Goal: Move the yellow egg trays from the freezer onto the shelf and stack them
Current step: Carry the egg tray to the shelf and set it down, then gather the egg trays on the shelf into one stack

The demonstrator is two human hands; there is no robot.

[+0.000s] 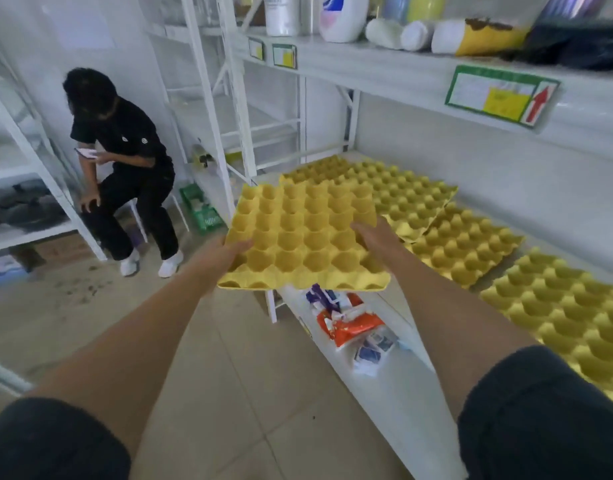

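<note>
I hold one yellow egg tray [301, 237] level in the air, just off the front corner of the white shelf [485, 188]. My left hand [229, 252] grips its left edge, thumb on top. My right hand [376, 237] grips its right edge, fingers over the cups. Three more yellow trays lie on the shelf: a far one [395, 188] just beyond the held tray, a middle one [467, 244], and a near one [568, 317] at the right. The far tray overlaps the middle one. No freezer is in view.
A person in black [125, 161] sits on a stool at the left, holding a phone. Packets [353, 327] lie on the lower shelf board under the held tray. Bottles and rolls [343, 15] stand on the upper shelf. A green basket [201, 209] sits on the floor.
</note>
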